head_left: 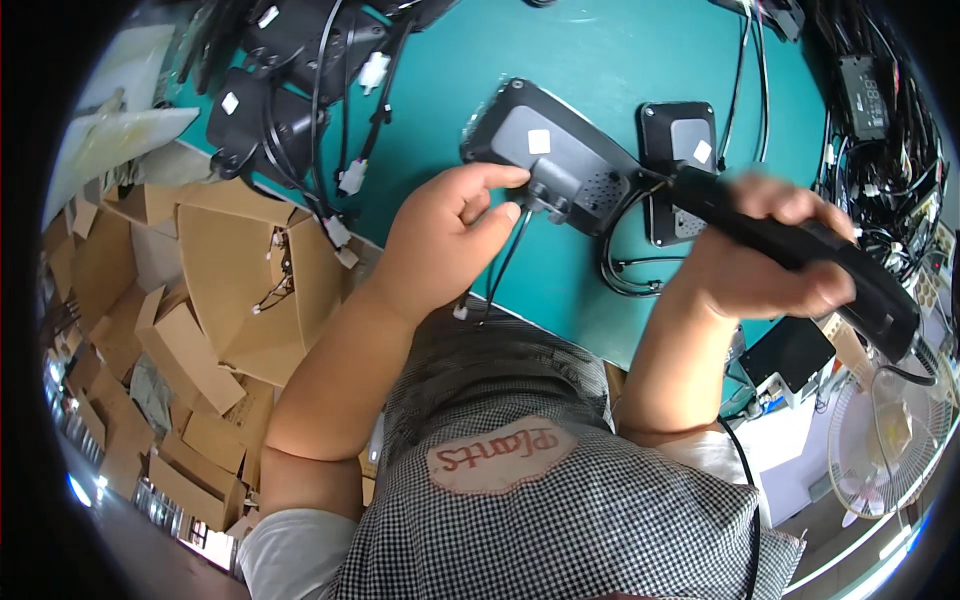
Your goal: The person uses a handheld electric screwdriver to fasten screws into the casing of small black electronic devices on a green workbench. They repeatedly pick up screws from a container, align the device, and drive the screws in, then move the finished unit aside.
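While the bracketed housing (590, 168) is seemingly awaiting fastening, your right hand (745, 270) is gripping the screwdriver (730, 215), left hand's (440, 235) grip unclear.

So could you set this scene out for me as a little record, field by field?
Left fingers: at the mount on a black case; exact contact unclear
Right fingers: around a black power tool, tip near the case's right end
Nearby: second black case, right of the first
Surface: green table
Lower left: open cardboard box
Lower right: white fan

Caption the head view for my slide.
Left hand touching a black device; right hand gripping a corded tool above a green table.
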Demonstrator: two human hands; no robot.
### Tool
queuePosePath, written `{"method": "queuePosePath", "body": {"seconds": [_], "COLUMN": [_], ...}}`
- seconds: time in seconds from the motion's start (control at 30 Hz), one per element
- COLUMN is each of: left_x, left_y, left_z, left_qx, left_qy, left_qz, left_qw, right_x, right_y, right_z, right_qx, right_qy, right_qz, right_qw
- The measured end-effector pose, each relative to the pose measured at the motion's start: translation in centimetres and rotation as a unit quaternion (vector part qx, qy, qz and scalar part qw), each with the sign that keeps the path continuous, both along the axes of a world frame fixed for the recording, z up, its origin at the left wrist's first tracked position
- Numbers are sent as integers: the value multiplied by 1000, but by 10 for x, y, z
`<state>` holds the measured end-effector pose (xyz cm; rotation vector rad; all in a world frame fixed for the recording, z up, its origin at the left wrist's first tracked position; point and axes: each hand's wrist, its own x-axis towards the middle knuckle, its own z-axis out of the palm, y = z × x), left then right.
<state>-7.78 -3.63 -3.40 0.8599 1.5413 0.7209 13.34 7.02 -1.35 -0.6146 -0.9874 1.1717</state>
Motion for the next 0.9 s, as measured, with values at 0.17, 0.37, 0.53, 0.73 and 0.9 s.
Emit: {"method": "queuePosePath", "body": {"seconds": [0.17,0.37,0.53,0.73,0.9], "left_x": [-8,6,14,12,5], "left_y": [-8,-5,-6,-11,-13], "left_z": [-1,16,17,9,0], "left_qx": [-28,-2,23,13,-17], "left_qy": [-476,-515,-562,-491,-444], "left_qz": [194,164,145,148,145], "left_qw": [857,841,814,858,884], "right_x": [-16,-45,-61,-60,-56], "right_y": [-7,-21,-27,-24,-20], "right_z": [43,47,31,30,32], "right_qx": [-42,-17,-9,-25,-25], "right_qy": [88,112,111,131,120], "right_qz": [88,189,155,118,120], "right_qw": [991,975,982,984,985]}}
